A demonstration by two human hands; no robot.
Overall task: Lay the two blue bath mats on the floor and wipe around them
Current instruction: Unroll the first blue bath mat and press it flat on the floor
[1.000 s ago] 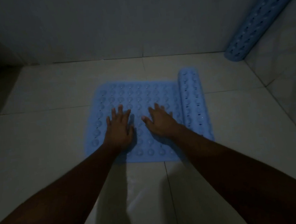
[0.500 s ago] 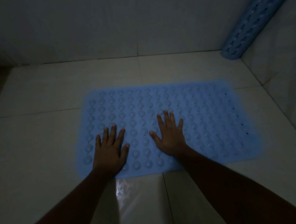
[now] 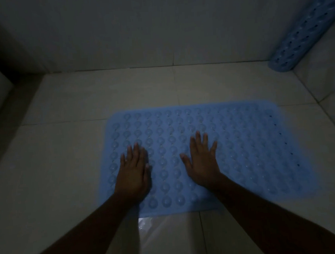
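Observation:
A blue bath mat [image 3: 242, 151] with rows of round suction cups lies fully unrolled and flat on the tiled floor. My left hand [image 3: 133, 172] presses flat on its left part, fingers straight and close together. My right hand [image 3: 202, 162] lies flat near the mat's middle with fingers spread. A second blue bath mat [image 3: 306, 32], still rolled into a tube, leans in the far right corner against the wall.
The room is dim. Pale floor tiles [image 3: 82, 96] surround the mat, with a shiny wet patch [image 3: 149, 226] just in front of it. Grey walls [image 3: 156, 25] close the back and right side. A dark edge [image 3: 2, 101] runs along the left.
The rolled right end of the mat has unrolled until the mat lies flat. Both hands slid toward the mat's near edge and stay flat on it.

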